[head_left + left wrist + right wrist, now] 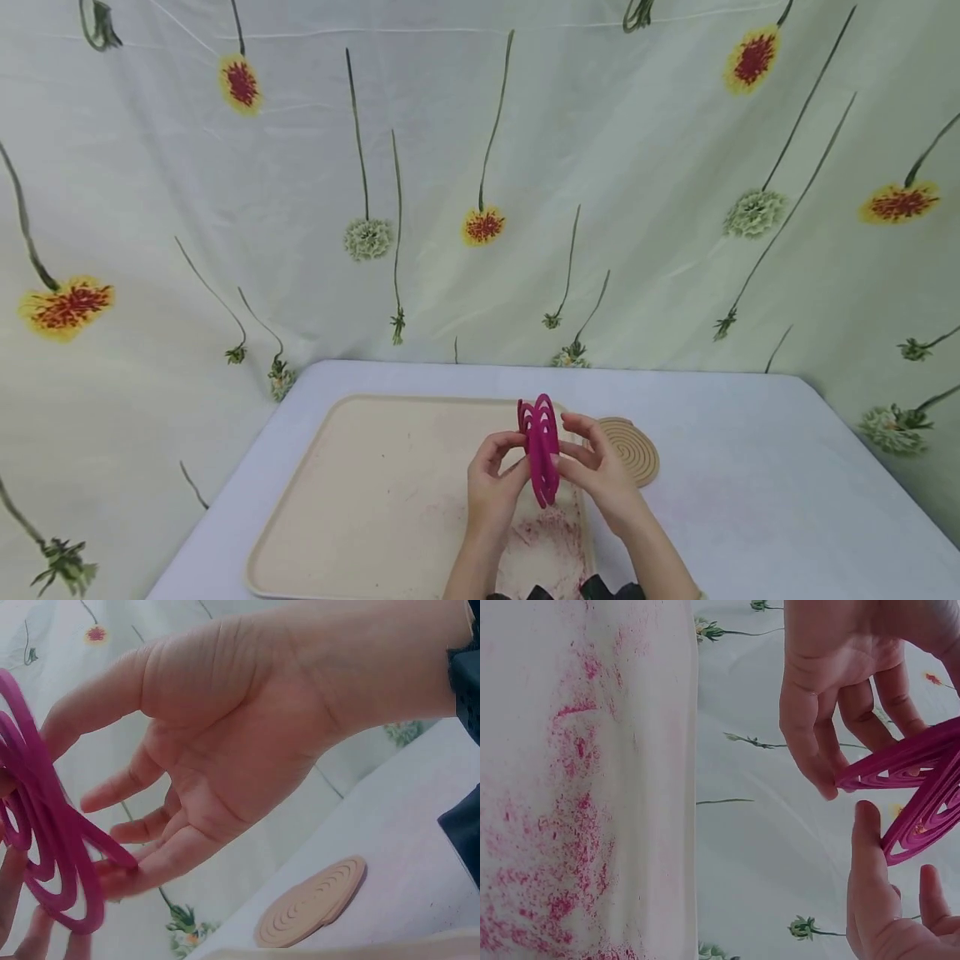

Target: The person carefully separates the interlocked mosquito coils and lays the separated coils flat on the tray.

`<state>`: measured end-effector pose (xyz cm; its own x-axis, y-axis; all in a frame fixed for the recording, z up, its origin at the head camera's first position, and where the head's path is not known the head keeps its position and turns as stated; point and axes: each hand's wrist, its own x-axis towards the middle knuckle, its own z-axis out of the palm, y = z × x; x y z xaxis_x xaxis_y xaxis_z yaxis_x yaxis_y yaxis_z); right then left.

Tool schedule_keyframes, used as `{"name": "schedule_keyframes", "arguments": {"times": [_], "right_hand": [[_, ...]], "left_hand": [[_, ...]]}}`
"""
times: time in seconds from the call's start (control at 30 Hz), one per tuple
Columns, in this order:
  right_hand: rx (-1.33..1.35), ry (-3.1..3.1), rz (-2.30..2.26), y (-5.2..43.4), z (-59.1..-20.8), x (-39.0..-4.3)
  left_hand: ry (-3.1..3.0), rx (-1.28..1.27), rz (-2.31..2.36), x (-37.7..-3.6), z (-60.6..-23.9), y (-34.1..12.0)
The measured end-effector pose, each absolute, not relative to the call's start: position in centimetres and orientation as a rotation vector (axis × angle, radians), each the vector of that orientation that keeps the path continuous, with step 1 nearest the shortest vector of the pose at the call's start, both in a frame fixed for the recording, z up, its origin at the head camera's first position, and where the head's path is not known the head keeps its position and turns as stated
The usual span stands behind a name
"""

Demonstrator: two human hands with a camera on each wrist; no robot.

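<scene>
A magenta openwork piece, built of thin looped strips, is held up on edge above the right part of the tray by both hands. My left hand pinches its left side between thumb and fingers. On the other side, the right hand grips it with the thumb near and the fingers beyond. Seen from the left wrist, the piece has nested loops and a strip reaching toward the fingers. From the right wrist, the piece spreads into two leaves that meet at an angle.
The beige tray carries reddish-pink smears at its right end. Just right of it, a tan spiral disc lies on the white-covered table. Behind the table hangs a flower-printed cloth.
</scene>
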<state>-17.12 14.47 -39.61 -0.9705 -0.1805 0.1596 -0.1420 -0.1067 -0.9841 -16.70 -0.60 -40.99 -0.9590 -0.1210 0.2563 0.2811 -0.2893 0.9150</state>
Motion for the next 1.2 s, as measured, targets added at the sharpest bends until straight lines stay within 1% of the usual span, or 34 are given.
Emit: {"name": "schedule_keyframes", "arguments": {"times": [0.23,0.4,0.53,0.67,0.73,0.83,0.97,1.07,1.2], "right_hand": [[-0.326,2.118,-2.304,14.8,-39.2,-16.9],[-0.315,2.117,-2.298,15.6,-38.9,-16.9],[-0.232,2.211,-2.282,16.2,-38.6,-17.0],[-0.159,2.418,-2.170,16.6,-38.4,-17.1],[-0.191,2.482,-2.088,16.9,-38.4,-17.1],[-0.393,2.431,-1.996,17.8,-38.3,-17.0],[-0.649,2.280,-1.971,18.7,-38.3,-17.0],[-0.697,2.249,-2.003,18.8,-38.1,-17.0],[-0.688,2.225,-2.077,18.9,-38.1,-16.9]], "left_hand": [[-1.713,-0.153,-2.227,-16.8,-41.1,-1.3],[-1.715,-0.131,-2.326,-16.8,-40.9,-2.7],[-1.701,-0.212,-2.458,-17.0,-40.7,-3.8],[-1.789,-0.281,-2.408,-17.0,-40.5,-4.4],[-1.838,-0.267,-2.340,-16.9,-40.3,-4.5],[-1.856,-0.233,-2.297,-16.8,-40.1,-4.8],[-1.819,-0.268,-2.362,-16.7,-39.9,-5.2],[-1.851,-0.369,-2.437,-16.6,-39.9,-5.6],[-1.959,-0.529,-2.513,-16.5,-40.0,-6.1]]}}
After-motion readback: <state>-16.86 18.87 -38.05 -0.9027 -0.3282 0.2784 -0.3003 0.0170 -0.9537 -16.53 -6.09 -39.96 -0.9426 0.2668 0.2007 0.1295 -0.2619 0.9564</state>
